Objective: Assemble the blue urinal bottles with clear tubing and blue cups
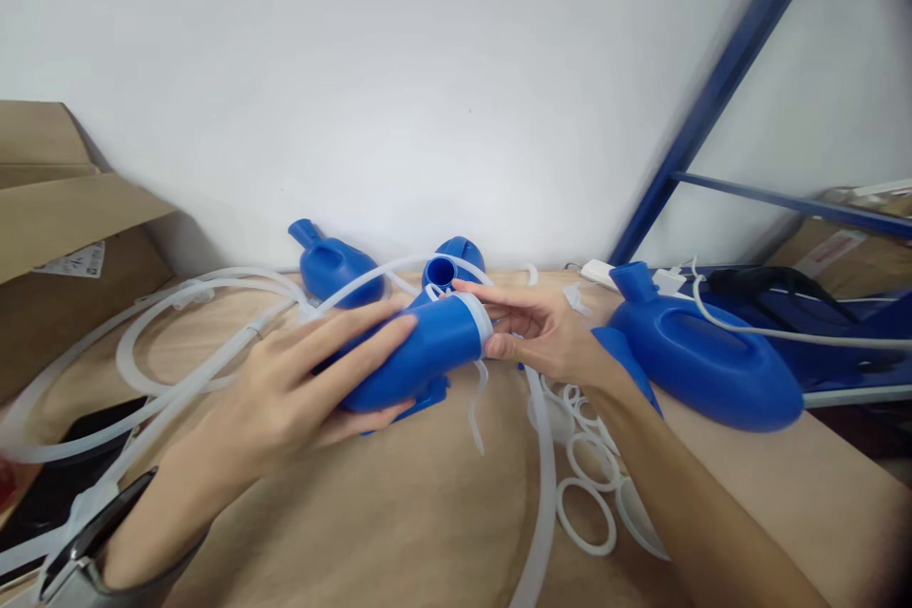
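Observation:
My left hand (313, 380) is wrapped round a blue plastic cup-shaped piece (420, 351), tilted with its wide end toward the right. A white ring (474, 323) sits round the rim of that end. The thumb and fingers of my right hand (538, 332) grip the ring at the rim; the inside of the piece faces away and is hidden. Just behind stands another blue piece with a round open mouth (441, 273). Beneath my right forearm lie several loose white rings (585, 515) and a length of clear tube (542, 494).
Blue handled bottles lie at the back left (338, 266) and at the right (712, 361). Coiled translucent hose (142, 342) covers the left side, near an open cardboard box (78, 256). A blue metal frame (719, 104) and a white cable (784, 334) are at the right.

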`<act>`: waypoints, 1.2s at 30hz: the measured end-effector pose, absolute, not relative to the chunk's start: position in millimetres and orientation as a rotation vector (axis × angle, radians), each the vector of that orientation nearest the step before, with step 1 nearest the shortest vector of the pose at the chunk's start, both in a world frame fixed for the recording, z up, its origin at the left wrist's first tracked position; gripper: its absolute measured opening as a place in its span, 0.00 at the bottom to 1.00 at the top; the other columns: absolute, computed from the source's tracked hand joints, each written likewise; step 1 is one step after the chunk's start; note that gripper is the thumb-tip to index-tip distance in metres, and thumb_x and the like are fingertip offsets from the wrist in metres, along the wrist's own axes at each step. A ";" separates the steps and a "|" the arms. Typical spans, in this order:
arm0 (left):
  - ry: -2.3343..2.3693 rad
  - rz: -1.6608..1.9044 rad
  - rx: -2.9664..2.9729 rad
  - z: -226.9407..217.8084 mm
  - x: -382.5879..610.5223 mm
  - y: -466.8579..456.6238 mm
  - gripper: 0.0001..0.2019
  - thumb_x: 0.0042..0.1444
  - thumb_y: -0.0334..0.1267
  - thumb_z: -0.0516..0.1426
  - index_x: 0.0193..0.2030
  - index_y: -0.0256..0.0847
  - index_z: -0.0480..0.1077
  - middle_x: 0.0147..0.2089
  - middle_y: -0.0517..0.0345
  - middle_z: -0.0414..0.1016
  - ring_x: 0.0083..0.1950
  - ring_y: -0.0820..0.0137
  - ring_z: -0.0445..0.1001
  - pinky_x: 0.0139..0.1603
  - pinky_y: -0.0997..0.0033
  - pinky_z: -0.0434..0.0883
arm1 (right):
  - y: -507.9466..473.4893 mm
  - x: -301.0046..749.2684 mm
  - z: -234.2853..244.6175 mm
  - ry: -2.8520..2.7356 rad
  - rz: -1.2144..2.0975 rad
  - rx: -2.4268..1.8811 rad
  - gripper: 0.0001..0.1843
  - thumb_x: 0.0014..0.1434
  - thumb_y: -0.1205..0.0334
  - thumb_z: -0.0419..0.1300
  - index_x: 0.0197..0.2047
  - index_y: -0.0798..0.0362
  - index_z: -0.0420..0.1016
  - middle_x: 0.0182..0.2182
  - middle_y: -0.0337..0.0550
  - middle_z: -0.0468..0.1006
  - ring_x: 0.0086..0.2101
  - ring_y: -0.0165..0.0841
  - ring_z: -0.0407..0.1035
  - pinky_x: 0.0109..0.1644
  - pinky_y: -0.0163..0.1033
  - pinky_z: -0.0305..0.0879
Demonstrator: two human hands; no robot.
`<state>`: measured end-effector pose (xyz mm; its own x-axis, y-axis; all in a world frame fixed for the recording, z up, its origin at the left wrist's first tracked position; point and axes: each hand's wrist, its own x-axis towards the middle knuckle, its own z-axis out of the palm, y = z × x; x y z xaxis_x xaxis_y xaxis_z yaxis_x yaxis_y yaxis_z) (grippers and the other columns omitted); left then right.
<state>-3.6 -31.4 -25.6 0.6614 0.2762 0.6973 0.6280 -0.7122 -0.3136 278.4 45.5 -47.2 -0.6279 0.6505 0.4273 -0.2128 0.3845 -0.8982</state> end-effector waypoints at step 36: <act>-0.579 -0.797 -2.191 -35.6 -4.8 -27.4 0.25 0.60 0.44 0.67 0.61 0.36 0.73 0.54 0.47 0.82 0.48 0.63 0.83 0.53 0.66 0.80 | 40.4 276.0 -32.8 -1.866 1.540 -0.513 0.36 0.51 0.60 0.77 0.63 0.49 0.77 0.57 0.49 0.82 0.57 0.45 0.76 0.64 0.53 0.73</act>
<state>-4.8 -27.4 -35.6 0.7075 0.1586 0.6887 0.6057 -0.6382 -0.4752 276.0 40.4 -32.8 -0.7077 0.6655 0.2372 -0.1066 0.2313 -0.9670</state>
